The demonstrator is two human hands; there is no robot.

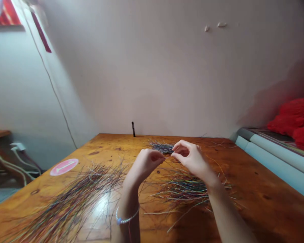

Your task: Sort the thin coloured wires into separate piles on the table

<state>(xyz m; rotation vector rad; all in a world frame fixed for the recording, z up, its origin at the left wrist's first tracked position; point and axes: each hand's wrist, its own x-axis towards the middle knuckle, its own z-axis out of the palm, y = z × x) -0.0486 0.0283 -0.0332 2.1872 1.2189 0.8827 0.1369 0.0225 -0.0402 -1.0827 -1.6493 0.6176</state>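
Multicoloured thin wire strands (182, 190) sprawl over the orange-brown wooden counter (258, 179) while the left hand (147, 164) and right hand (191, 158) pinch one thin strand (166, 157), which a careless tug could tangle into the loose pile.

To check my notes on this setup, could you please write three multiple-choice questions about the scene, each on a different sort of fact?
1. Which wrist wears the beaded bracelet?
A. Left
B. Right
C. Neither

2. How many piles of thin multicoloured wires lie on the wooden table?
A. Two
B. Three
C. Five

3. How does the slim black cylinder at the table's far edge stand?
A. Upright on its end
B. Flat on its side
C. Leaning on a wire pile

Answers:
1. A: it circles the wrist below the left hand.
2. B: a large pile lies near left, one lies under the right hand, and a small grey bundle lies beyond.
3. A: it stands on its end.
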